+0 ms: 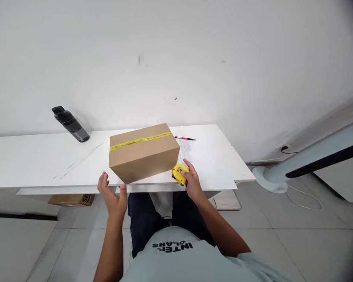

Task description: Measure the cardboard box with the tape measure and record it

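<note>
A brown cardboard box (pixel 147 160) sits on the white table, with a yellow tape measure strip or printed tape (pixel 141 140) running along its top. Just off the box's near right corner, my right hand (pixel 192 182) grips a yellow tape measure (pixel 180 174), its thumb on the case. My left hand (pixel 113 196) is open at the table's front edge, fingers spread, close to the box's near left side and holding nothing. Right of the box lies a printed sheet of paper (pixel 190 150), partly hidden by the box, with a red and black pen (pixel 186 138) near its top.
A dark bottle (pixel 70 123) stands at the table's back left by the wall. The white table (pixel 217 156) ends on the right. Beyond it a pale column-shaped appliance (pixel 312 156) stands on the floor. Another cardboard box (pixel 72 199) is beneath the table.
</note>
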